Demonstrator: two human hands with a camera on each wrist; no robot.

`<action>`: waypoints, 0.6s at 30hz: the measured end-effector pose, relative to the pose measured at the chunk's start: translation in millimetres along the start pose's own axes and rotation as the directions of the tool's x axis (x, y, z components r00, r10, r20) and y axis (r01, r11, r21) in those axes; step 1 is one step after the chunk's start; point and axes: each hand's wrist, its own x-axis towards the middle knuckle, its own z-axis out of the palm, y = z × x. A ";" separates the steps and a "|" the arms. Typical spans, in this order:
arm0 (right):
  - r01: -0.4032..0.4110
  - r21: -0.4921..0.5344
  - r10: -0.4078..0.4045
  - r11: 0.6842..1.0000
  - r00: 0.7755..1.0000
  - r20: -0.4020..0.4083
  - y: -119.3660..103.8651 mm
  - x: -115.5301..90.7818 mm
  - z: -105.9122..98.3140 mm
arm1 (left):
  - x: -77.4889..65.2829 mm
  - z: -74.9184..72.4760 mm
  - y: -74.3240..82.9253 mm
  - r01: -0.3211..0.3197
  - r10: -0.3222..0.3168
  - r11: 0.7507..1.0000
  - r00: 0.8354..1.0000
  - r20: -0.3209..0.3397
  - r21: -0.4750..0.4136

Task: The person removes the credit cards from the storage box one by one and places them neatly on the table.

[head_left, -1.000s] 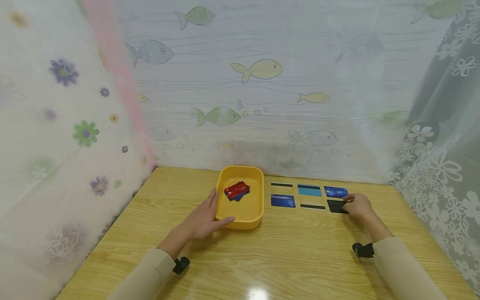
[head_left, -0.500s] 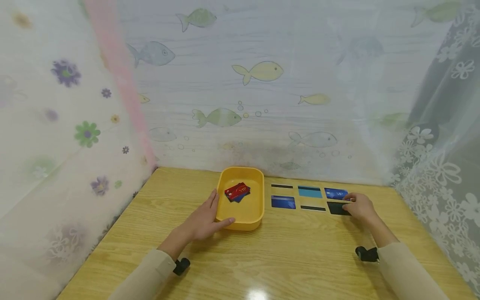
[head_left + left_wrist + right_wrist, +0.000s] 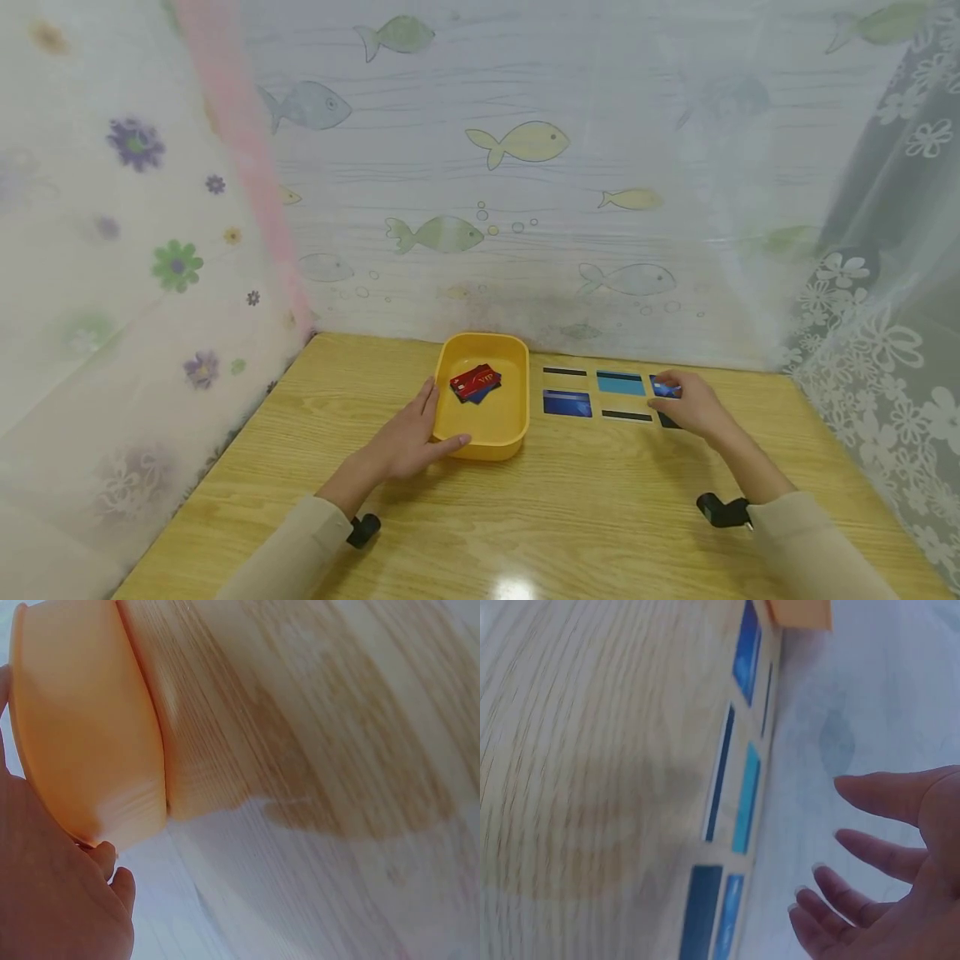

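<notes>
My left hand (image 3: 408, 433) holds the near-left corner of a yellow plastic tray (image 3: 519, 433), its thumb along the near rim. In the left wrist view, curled fingertips (image 3: 122, 889) show by the tray wall (image 3: 90, 727). Inside the tray a red VIP card (image 3: 475, 382) lies over darker cards. My right hand (image 3: 693, 404) hovers over the right end of two rows of cards. Its fingers (image 3: 877, 855) are spread with nothing between them in the right wrist view. Beneath it lie a blue card (image 3: 729, 911) and a black card (image 3: 701, 911), partly hidden in the head view.
Left of those two lie a teal card (image 3: 621, 382), a dark blue card (image 3: 567, 403) and two pale cards with black stripes, one at the front (image 3: 627, 415) and one behind (image 3: 564, 372). A fish-print curtain (image 3: 517, 208) hangs behind the wooden table (image 3: 540, 508).
My right hand has left the right edge of the black card and moved left and slightly up over the blue and black cards. My left hand and the tray stay in place.
</notes>
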 end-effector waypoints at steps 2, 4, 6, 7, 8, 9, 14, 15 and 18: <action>0.017 0.013 -0.017 1.000 1.000 0.022 -8.4 0.7 3.1 | 0.4 0.4 -0.6 -0.001 0.001 1.000 1.000 -0.001 0.003; 0.031 0.020 -0.032 0.999 0.999 0.041 -15.9 1.1 6.5 | 0.5 0.9 -1.1 0.000 0.000 1.000 1.000 0.000 0.006; 0.049 0.026 -0.050 0.998 0.997 0.054 -23.0 1.7 11.0 | 0.7 1.6 -1.5 0.001 -0.001 1.000 1.000 0.001 0.004; 0.060 0.026 -0.061 0.998 0.997 0.057 -26.5 2.1 13.3 | 0.7 1.8 -1.7 0.000 0.000 1.000 1.000 0.001 0.002; 0.071 0.023 -0.072 0.997 0.996 0.058 -29.9 2.7 15.7 | 0.6 1.9 -1.8 0.001 -0.001 1.000 1.000 0.002 0.001; 0.081 0.027 -0.083 0.996 0.995 0.063 -33.1 3.6 18.1 | 0.6 1.7 -1.6 0.001 -0.001 1.000 1.000 0.002 -0.001; 0.121 0.041 -0.124 0.992 0.990 0.072 -48.7 8.4 28.8 | 1.1 1.1 -1.4 -0.003 0.003 1.000 1.000 -0.003 -0.003; 0.128 0.047 -0.131 0.991 0.989 0.075 -51.3 9.2 30.7 | 1.4 1.1 -1.5 -0.003 0.003 1.000 1.000 -0.005 -0.003; 0.146 0.064 -0.151 0.987 0.986 0.077 -58.5 10.7 36.4 | 1.3 0.8 -1.3 -0.008 0.007 1.000 1.000 -0.010 -0.007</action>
